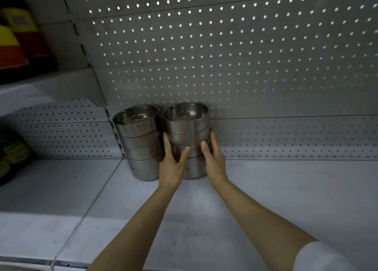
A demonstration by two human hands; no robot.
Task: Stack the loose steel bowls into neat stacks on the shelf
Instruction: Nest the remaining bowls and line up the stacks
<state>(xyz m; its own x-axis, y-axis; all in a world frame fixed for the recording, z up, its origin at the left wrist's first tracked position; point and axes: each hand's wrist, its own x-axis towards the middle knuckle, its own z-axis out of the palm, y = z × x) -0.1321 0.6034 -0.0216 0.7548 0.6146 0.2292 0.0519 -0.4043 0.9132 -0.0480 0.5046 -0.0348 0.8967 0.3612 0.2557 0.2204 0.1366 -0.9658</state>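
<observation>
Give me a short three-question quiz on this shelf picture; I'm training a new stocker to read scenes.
1. True or false: both hands hold the right stack of bowls.
2. How many stacks stand on the shelf? A) one B) two C) three
3. Fill in: the stacks stand against the ____ back panel.

Key:
1. True: the left hand and right hand grip its sides.
2. B: the left stack stands beside it.
3. Perforated.

Two bowl stacks stand side by side against the pegboard.
</observation>
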